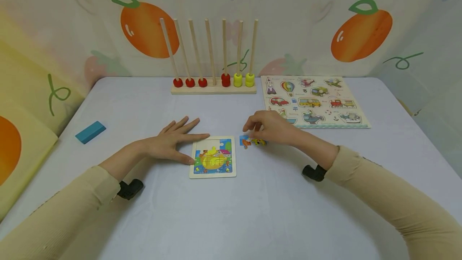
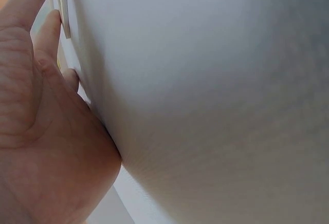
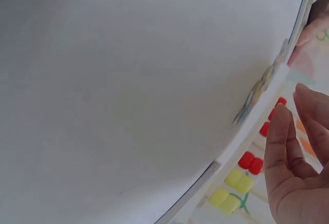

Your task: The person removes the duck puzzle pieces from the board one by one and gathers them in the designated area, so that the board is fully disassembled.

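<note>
A small square jigsaw tray (image 1: pixel 213 176) lies mid-table, its assembled pieces forming a yellow duck (image 1: pixel 213 161); bare pale board shows at its upper left. My left hand (image 1: pixel 167 143) rests on the table with fingers spread, thumb and index finger at the tray's left edge. To the right of the tray lie loose jigsaw pieces (image 1: pixel 246 142), blue, orange and yellow, partly hidden by my right hand (image 1: pixel 276 127). In the right wrist view, the right thumb (image 3: pixel 278 131) and index finger stand apart, bent, with nothing between them, above the table.
A wooden rack of upright rods (image 1: pixel 213 90) with red and yellow beads stands at the back. Right of it lies a peg puzzle board (image 1: pixel 326 111) with vehicle pictures, close beyond my right hand. A blue block (image 1: pixel 90 132) lies at the far left.
</note>
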Motion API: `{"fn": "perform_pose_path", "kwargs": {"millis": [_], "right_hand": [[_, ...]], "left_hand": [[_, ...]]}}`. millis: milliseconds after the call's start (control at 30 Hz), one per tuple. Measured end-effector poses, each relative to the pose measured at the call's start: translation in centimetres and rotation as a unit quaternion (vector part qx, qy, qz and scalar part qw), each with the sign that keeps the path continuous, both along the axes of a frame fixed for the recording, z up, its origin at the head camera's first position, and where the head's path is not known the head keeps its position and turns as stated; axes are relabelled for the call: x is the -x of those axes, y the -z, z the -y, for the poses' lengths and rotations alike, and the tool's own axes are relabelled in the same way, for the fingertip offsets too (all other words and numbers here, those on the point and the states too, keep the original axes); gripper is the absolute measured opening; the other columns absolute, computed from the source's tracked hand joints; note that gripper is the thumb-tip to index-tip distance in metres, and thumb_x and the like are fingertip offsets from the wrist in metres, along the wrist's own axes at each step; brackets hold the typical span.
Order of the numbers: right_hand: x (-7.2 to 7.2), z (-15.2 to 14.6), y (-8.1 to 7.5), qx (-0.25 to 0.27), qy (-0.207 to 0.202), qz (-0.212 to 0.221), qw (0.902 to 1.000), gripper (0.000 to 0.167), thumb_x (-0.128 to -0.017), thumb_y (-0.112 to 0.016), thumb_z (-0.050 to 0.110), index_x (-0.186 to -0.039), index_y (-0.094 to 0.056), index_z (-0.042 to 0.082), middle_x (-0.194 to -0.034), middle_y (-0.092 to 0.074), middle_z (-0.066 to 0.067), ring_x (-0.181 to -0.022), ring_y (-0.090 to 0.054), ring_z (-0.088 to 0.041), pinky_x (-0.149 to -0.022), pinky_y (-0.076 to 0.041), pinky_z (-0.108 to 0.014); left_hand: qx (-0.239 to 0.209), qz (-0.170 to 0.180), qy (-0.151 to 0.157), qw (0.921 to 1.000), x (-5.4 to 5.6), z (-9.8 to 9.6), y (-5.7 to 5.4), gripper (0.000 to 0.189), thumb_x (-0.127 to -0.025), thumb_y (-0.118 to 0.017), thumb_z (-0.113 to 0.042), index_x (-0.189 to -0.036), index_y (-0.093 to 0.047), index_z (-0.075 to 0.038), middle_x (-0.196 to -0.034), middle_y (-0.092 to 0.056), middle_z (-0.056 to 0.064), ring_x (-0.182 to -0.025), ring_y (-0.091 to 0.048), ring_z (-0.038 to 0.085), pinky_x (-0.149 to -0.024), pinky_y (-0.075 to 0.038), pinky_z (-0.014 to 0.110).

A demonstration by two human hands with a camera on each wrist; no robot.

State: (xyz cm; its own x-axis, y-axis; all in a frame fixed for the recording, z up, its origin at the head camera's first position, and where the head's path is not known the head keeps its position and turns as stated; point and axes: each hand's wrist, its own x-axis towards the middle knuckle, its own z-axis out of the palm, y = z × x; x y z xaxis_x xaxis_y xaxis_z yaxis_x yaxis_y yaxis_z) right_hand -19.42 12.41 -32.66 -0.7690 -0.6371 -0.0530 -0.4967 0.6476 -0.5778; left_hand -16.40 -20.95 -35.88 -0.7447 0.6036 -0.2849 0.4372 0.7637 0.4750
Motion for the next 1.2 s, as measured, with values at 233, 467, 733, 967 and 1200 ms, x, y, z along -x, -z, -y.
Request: {"fn": "perform_pose_path", "kwargs": {"millis": [233,467,733,967,1200], "right_hand": [[-0.4,1.4,-0.2,0.012,-0.018,0.01,0.9997,0.015,-0.087,-0.073,0.012,-0.102,-0.075,0.012,-0.094,-0.07,-0.004,-0.083,-0.066,-0.012,-0.074,-0.056,-0.023],[-0.4,2.8,-0.3,0.022,-0.038,0.033,0.9985,0.015,-0.089,-0.069,0.011,-0.104,-0.074,0.012,-0.094,-0.068,-0.005,-0.081,-0.064,-0.013,-0.064,-0.054,-0.022],[-0.4,4.5,-0.2,0.02,-0.066,0.043,0.9967,0.015,-0.088,-0.071,0.01,-0.103,-0.074,0.011,-0.098,-0.069,-0.005,-0.084,-0.063,-0.014,-0.064,-0.055,-0.02],[-0.4,5.6,0.2,-0.002,-0.089,0.05,0.9948,0.014,-0.086,-0.074,0.011,-0.099,-0.074,0.013,-0.097,-0.069,-0.002,-0.085,-0.06,-0.013,-0.071,-0.052,-0.019],[-0.6,6.1,0.3,-0.024,-0.108,0.057,0.9922,0.016,-0.084,-0.078,0.016,-0.099,-0.073,0.013,-0.095,-0.068,-0.002,-0.085,-0.058,-0.013,-0.078,-0.05,-0.02]], "left_hand": [[0.005,0.003,-0.001,1.0,0.0,0.0,0.0,0.079,-0.082,-0.071,-0.054,-0.151,-0.036,-0.039,-0.17,-0.002,0.007,-0.155,0.011,0.041,-0.121,0.007,0.068],[0.006,0.001,0.002,1.0,0.1,0.1,0.0,0.078,-0.082,-0.071,-0.054,-0.151,-0.037,-0.039,-0.17,-0.002,0.009,-0.155,0.01,0.043,-0.12,0.007,0.069],[0.007,-0.003,0.004,1.0,0.1,0.2,-0.1,0.079,-0.082,-0.071,-0.055,-0.151,-0.036,-0.04,-0.17,-0.002,0.008,-0.155,0.01,0.042,-0.12,0.006,0.069],[0.0,0.002,0.003,1.0,0.0,0.1,-0.2,0.079,-0.082,-0.071,-0.056,-0.151,-0.036,-0.04,-0.17,-0.002,0.008,-0.155,0.01,0.043,-0.12,0.006,0.069],[-0.002,-0.003,0.007,1.0,0.0,0.2,-0.2,0.078,-0.082,-0.071,-0.053,-0.151,-0.037,-0.039,-0.17,-0.002,0.01,-0.155,0.01,0.044,-0.119,0.006,0.07]]}}
